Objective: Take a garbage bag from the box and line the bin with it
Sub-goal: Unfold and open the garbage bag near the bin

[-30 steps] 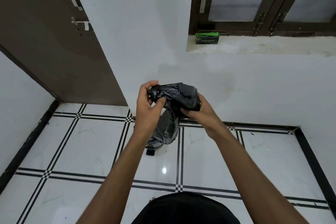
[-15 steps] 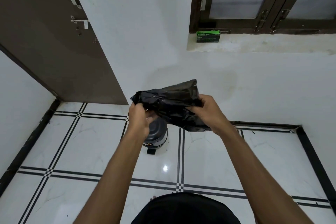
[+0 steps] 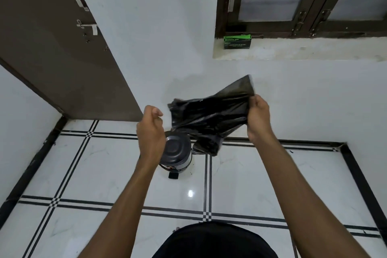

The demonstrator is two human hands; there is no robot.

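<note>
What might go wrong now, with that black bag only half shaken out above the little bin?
Only the right hand pinches the thin black plastic garbage bag; the left hand looks curled beside it, apparently off it, so the bag might slip or stay crumpled. The small round dark pedal bin has its lid closed, so the bag cannot go in until it is opened. Pulling hard at the bunched plastic could tear it.

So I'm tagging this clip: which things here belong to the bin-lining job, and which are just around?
Job: crumpled black plastic garbage bag; green cardboard bag box; round dark pedal bin; right hand.
Around: brown wooden door; dark-framed window.
</note>
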